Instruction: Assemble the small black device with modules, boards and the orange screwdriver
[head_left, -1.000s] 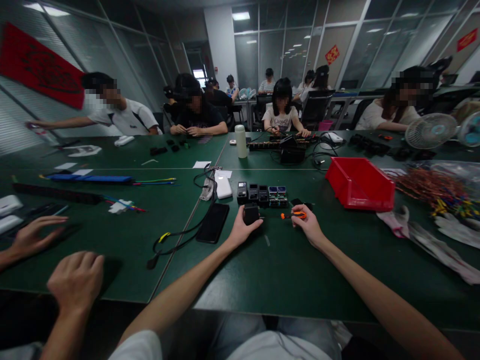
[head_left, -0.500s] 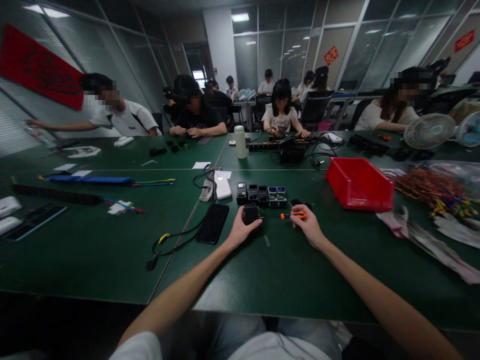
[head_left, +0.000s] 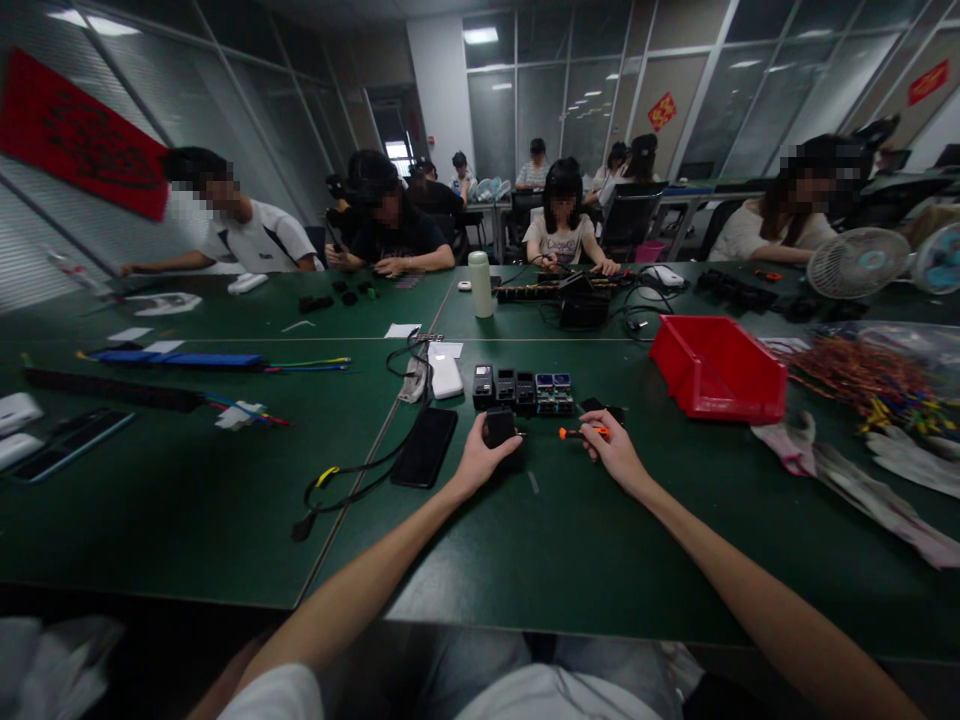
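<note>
My left hand (head_left: 480, 455) is closed around a small black box-shaped device (head_left: 500, 428), thumb along its near side. To its right, my right hand (head_left: 616, 448) grips an orange and black screwdriver (head_left: 592, 432) that points left toward the device. Its thin shaft is hard to make out, so I cannot tell whether the tip touches. Just beyond my hands stands a row of similar small black devices (head_left: 516, 390), with stacked modules with green circuit boards (head_left: 555, 393) at the row's right end. A flat dark object (head_left: 611, 412) lies partly behind my right hand.
A black phone (head_left: 425, 448), a looped black cable (head_left: 352, 468) and a white power bank (head_left: 447, 376) lie left. At right are a red bin (head_left: 724, 375), gloves (head_left: 862, 490) and copper wires (head_left: 870, 365). A pale bottle (head_left: 480, 285) stands ahead. Several people sit around the table.
My hands stay almost in place; the device and screwdriver have shifted only slightly. At far left, a co-worker's outstretched arm has drawn back from a bottle. Something pale now shows at the lower left.
</note>
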